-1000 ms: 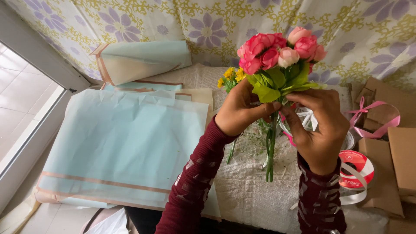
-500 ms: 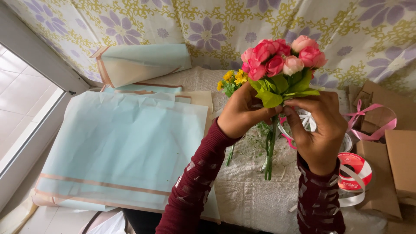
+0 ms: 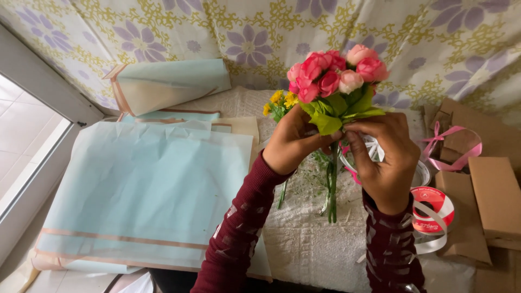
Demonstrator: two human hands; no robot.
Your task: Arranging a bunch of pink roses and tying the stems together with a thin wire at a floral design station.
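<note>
My left hand (image 3: 293,142) grips a bouquet of pink roses (image 3: 334,76) just under its green leaves, holding it upright above the table. Its green stems (image 3: 331,187) hang down toward the white textured cloth (image 3: 309,244). My right hand (image 3: 382,157) pinches the bunch from the right at the same height, fingers closed around the stems and leaves. Small yellow flowers (image 3: 279,103) poke out behind my left hand. A white ribbon (image 3: 374,149) shows between my hands; I cannot tell whether my right hand holds it.
Light blue wrapping paper sheets (image 3: 146,190) lie spread at left, with a folded sheet (image 3: 168,81) behind. A red ribbon spool (image 3: 431,211) sits by my right wrist. Pink ribbon (image 3: 453,146) and brown cardboard boxes (image 3: 496,195) lie at right. A floral fabric (image 3: 244,38) hangs behind.
The bouquet and both hands stay in nearly the same place; my right fingers have shifted slightly on the stems under the leaves.
</note>
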